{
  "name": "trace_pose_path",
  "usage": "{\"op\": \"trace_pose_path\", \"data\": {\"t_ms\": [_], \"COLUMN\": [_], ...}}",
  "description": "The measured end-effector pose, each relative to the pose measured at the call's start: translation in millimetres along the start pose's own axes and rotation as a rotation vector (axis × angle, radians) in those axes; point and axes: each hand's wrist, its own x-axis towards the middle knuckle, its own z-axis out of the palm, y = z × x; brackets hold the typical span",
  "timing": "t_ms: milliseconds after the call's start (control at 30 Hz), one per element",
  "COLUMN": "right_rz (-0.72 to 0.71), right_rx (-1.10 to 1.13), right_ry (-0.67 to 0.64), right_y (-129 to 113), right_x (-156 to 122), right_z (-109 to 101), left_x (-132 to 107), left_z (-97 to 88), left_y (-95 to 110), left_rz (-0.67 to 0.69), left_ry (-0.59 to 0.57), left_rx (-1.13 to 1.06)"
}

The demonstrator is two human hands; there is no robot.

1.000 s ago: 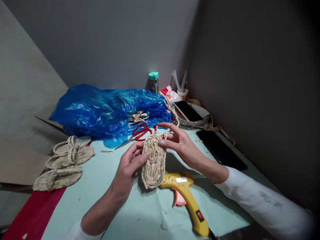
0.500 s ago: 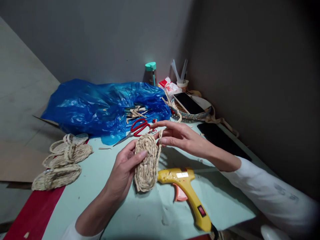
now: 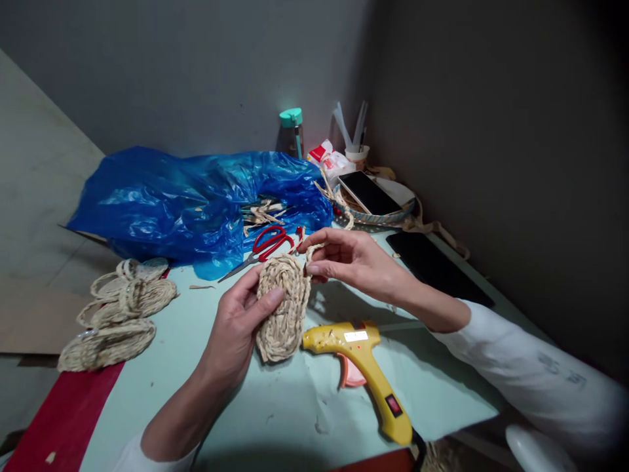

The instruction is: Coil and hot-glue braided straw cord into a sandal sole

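My left hand (image 3: 240, 321) grips an oval coil of braided straw (image 3: 281, 311), shaped like a small shoe sole, its thumb lying across the front. At the coil's upper right edge, my right hand (image 3: 346, 262) pinches the loose end of the straw braid (image 3: 314, 249) between thumb and fingers. Just below the hands a yellow glue gun (image 3: 361, 354) lies on its side, nozzle toward the coil. Scissors with red handles (image 3: 270, 244) rest open behind the coil, partly hidden by it.
Small woven straw slippers (image 3: 122, 308) are piled at the left. A large blue plastic bag (image 3: 162, 203) with straw at its mouth fills the back. At the back right are a phone (image 3: 371, 193) on a round tray, a cup of glue sticks (image 3: 357, 157) and a bottle (image 3: 291, 131).
The view has shifted slightly. My right hand has bent the loose braid end in toward the coil's top right edge, where it ran down along the side before.
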Motion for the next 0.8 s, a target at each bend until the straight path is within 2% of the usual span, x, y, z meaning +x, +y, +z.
{"op": "trace_pose_path", "data": {"t_ms": [167,400,800], "right_rz": [-0.004,-0.069,-0.167], "right_rx": [0.003,0.036,-0.130], "right_ry": [0.025,-0.145,-0.037], "right_y": [-2,5,10], "right_x": [-2,-4,-10], "right_z": [2,7,15], "left_x": [0,0,-5], "left_z": [-1.7,-0.3,5.4], "left_y": [-2,-2,1], "left_rz": [0.012,0.059,0.066], "left_ry": [0.015,0.082,0.130], "left_rx": [-0.005,-0.023,-0.042]}}
